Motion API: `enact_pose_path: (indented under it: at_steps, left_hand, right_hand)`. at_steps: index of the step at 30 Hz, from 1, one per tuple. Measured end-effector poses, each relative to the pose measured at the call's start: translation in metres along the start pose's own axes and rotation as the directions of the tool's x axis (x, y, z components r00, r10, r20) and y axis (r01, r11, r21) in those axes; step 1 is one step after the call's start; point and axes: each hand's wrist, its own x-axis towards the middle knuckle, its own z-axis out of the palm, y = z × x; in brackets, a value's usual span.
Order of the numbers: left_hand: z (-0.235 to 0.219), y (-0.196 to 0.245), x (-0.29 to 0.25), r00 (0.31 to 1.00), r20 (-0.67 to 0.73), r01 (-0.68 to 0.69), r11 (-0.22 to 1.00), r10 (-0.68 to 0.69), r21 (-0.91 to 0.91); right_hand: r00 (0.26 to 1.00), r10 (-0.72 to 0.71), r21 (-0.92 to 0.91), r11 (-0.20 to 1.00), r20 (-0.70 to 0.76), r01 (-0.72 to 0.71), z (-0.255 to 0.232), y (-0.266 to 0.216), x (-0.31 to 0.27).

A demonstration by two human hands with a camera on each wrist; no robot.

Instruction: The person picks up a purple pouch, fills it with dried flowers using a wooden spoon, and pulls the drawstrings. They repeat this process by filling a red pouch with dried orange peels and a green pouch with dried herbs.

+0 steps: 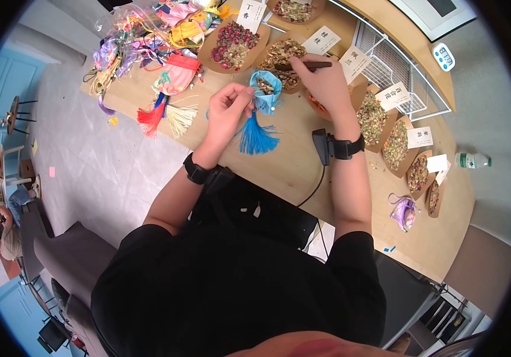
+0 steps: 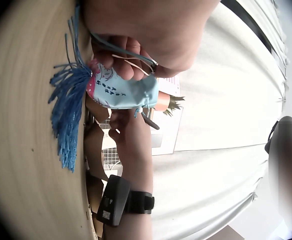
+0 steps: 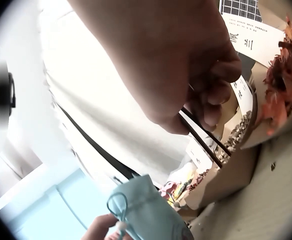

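Observation:
My left hand [image 1: 230, 110] pinches the rim of a light blue drawstring pouch [image 1: 267, 95] that stands open, with dried bits visible inside and a blue tassel [image 1: 258, 135] hanging below. In the left wrist view the pouch [image 2: 121, 92] shows printed flowers and characters. My right hand [image 1: 323, 83] grips a dark, slender tool over a paper boat of brown chopped herbs [image 1: 285, 56]. The right wrist view shows two dark sticks [image 3: 206, 142] from the right hand [image 3: 186, 70], their tips in the herbs [image 3: 236, 137].
Paper boats of dried petals [image 1: 232, 44] and herbs [image 1: 372, 119] line the table's far and right sides, with white name cards. A pile of colourful pouches [image 1: 178, 24] lies at the far left, a purple pouch [image 1: 404, 212] at the right. A wire rack [image 1: 389, 65] stands behind.

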Motion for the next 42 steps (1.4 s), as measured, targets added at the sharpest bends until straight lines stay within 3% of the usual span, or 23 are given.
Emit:
enact_pose_path:
  at_steps: [3,6,7,11,13,19,25,28,32,38,41,42]
  left_hand:
    - [0.001,0.001,0.000,1.000,-0.003,0.005,1.000,-0.005,0.004]
    - [0.001,0.002,-0.001,1.000,-0.006,0.004,1.000,-0.004,0.019]
    - [0.002,0.003,-0.001,1.000,-0.005,0.007,1.000,-0.007,0.024]
    - [0.003,0.005,-0.001,1.000,0.002,0.010,0.999,-0.010,0.038]
    - [0.004,0.005,-0.001,1.000,-0.004,0.017,0.999,-0.017,0.031]
    - [0.001,0.004,-0.001,1.000,0.006,0.020,0.998,-0.021,0.051]
    - [0.003,0.002,-0.001,1.000,0.000,0.004,0.999,-0.004,0.041]
    - [0.003,0.006,-0.002,1.000,0.006,0.030,0.997,-0.031,0.073]
    - [0.003,0.007,-0.002,0.999,0.025,0.043,0.995,-0.046,0.089]
    - [0.001,0.002,-0.001,1.000,0.009,0.027,0.998,-0.028,0.051]
    - [0.001,0.003,0.000,1.000,0.012,0.028,0.998,-0.028,0.059]
    - [0.001,0.004,-0.001,0.999,0.011,0.029,0.998,-0.030,0.063]
  right_hand:
    - [0.994,0.083,-0.012,0.996,-0.066,-0.084,-0.022,0.004,0.006]
    - [0.961,0.268,-0.073,0.959,-0.067,-0.272,-0.039,0.005,0.012]
    - [0.966,0.246,-0.069,0.965,-0.083,-0.252,-0.035,0.017,0.014]
    - [0.963,0.260,0.164,0.949,0.074,-0.269,-0.013,0.040,0.018]
    - [0.959,0.260,0.220,0.935,0.113,-0.279,-0.007,0.024,0.013]
    - [0.971,0.219,0.223,0.946,0.095,-0.235,0.001,0.019,0.012]
    - [0.985,0.168,0.410,0.896,0.048,-0.173,-0.027,-0.003,0.008]
    - [0.979,0.153,0.380,0.904,0.137,-0.195,-0.054,-0.038,-0.003]
    - [0.987,0.036,0.296,0.952,0.156,-0.081,-0.054,-0.053,-0.013]
    - [0.999,0.052,0.096,0.994,0.007,-0.052,-0.049,-0.036,-0.009]
    - [0.965,0.059,-0.034,0.998,0.254,-0.052,-0.034,-0.027,-0.007]
    - [0.968,0.047,-0.034,0.999,0.248,-0.040,-0.029,-0.025,-0.007]
